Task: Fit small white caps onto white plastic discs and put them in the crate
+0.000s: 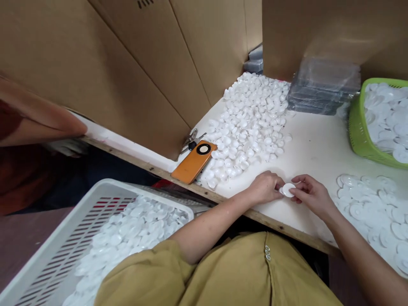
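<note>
**Both hands on one white disc at the table edge**

Landmark: orange phone (194,161), lying flat on the white table (315,144) near its front edge.

- Left hand (265,187): to the right of the phone, resting on the table, fingers curled closed, pinching the left side of a small white disc (288,189).
- Right hand (310,196): further right of the phone, fingertips closed on the same disc from the other side. The disc sits between the two hands, just above the tabletop.
- Heap of small white caps (251,123): touching the phone's right side and spreading back toward the cardboard wall (127,76).
- Keys (191,139): just behind the phone.
- Flat white discs, loose pile (372,208): far right of the phone, beyond the right hand.
- Green basket (360,131): behind that pile, holding more white pieces.
- White slatted crate (63,242): below and left of the phone, off the table, partly filled with white discs.
</note>
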Motion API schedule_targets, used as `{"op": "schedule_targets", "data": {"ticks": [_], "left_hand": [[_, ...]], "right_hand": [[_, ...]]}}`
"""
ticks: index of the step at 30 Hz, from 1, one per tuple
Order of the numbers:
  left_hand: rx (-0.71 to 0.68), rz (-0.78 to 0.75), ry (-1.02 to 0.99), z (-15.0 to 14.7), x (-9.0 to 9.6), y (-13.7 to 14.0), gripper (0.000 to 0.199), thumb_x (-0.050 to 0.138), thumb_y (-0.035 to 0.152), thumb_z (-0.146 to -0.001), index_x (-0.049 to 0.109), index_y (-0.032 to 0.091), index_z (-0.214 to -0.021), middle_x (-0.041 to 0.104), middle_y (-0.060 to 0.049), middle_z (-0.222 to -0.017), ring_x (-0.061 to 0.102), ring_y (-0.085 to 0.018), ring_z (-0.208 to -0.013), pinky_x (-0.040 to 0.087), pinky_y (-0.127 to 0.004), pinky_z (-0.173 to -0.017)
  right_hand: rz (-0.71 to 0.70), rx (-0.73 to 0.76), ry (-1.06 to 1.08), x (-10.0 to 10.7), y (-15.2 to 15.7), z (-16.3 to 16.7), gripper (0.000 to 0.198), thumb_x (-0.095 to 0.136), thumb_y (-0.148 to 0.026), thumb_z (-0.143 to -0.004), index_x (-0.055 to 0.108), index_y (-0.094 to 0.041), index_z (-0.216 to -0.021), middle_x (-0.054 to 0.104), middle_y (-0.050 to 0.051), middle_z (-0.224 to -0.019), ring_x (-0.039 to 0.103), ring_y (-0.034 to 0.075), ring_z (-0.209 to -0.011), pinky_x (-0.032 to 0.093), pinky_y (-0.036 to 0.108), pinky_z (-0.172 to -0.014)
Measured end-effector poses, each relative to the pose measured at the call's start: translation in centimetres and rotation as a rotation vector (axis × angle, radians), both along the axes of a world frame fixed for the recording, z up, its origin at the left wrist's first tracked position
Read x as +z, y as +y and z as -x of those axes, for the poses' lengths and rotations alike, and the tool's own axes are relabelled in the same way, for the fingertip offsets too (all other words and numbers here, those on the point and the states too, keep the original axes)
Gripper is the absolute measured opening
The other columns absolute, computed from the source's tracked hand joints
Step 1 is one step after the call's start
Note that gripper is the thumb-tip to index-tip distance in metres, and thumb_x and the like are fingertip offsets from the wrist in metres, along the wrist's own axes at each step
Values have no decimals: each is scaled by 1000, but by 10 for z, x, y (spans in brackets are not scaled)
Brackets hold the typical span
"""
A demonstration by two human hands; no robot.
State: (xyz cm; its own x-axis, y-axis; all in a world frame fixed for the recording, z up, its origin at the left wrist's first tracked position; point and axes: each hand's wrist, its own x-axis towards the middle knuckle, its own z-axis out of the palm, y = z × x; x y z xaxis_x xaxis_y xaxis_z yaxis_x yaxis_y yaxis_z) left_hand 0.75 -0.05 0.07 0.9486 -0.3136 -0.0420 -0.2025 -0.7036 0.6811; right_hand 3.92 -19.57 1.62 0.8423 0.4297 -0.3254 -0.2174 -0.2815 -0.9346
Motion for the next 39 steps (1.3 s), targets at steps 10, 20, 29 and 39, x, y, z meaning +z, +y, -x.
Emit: {"op": "schedule_targets", "data": {"ticks": [10,20,29,39], "left_hand": [[-56,-24,-27,-5,3,3,23,66,43,-79,70,21,-83,67,-1,-77,58,-16,-73,42,-28,-73],[-128,-35,8,-9,5,10,19,66,38,-78,69,20,-82,68,-2,-78,58,-17,-76,40,-26,-70],[-196,-30,168,-19,18,16,26,67,43,-78,66,18,-88,66,-1,-82,58,-18,-80,40,-26,-68],[-193,-196,179,-23,24,3,22,66,36,-78,59,19,-90,64,-3,-85,58,-21,-85,41,-27,-68]], "right_hand": [[127,59,145,0,19,-5,36,75,-45,-65,57,-17,-79,60,-1,-54,57,13,-45,37,19,-37],[194,136,147,-1,22,-4,29,68,-42,-71,53,-19,-79,61,-2,-57,60,14,-48,42,19,-39],[258,155,151,-1,25,-8,19,64,-32,-72,50,-20,-76,58,-4,-52,60,14,-44,40,18,-36],[248,122,213,-6,31,-8,18,63,-22,-74,46,-20,-79,61,-3,-52,60,15,-42,43,19,-36]]}}
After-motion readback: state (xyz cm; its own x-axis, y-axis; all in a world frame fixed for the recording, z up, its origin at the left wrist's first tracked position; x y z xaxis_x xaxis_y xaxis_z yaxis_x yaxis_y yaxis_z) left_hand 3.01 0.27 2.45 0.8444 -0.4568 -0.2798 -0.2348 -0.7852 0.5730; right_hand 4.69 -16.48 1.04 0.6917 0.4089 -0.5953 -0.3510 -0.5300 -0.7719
